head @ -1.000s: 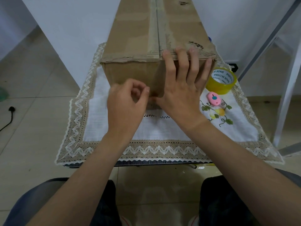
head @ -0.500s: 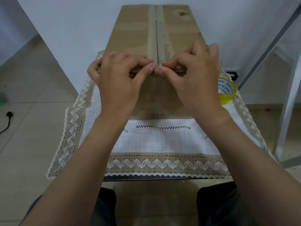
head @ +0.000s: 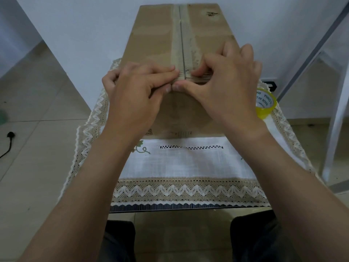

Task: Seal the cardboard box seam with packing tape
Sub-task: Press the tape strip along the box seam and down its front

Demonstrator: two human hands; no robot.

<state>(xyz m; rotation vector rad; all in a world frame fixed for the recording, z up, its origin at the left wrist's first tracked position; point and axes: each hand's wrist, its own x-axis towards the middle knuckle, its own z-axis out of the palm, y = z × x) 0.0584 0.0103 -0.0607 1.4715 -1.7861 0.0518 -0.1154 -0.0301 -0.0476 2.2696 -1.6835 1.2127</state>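
A long brown cardboard box [head: 156, 35] stands on the table with its top seam [head: 181, 40] running away from me, old tape strips along it. My left hand [head: 139, 93] grips the near top edge left of the seam, fingers on top and thumb on the front face. My right hand [head: 224, 86] grips the same edge right of the seam, fingers curled on the flap. The two thumbs meet below the seam. A yellow roll of packing tape [head: 265, 104] stands on the cloth to the right of the box, partly behind my right wrist.
A white tablecloth [head: 179, 163] with a lace zigzag border covers the small table. White walls stand behind the box. A white frame leg [head: 338, 118] rises at the right. A black cable [head: 7, 144] lies on the tiled floor at the left.
Both hands rose from the box's front face to its near top edge and now pinch the flaps beside the seam. The view tilted, and the pink object by the roll is hidden.
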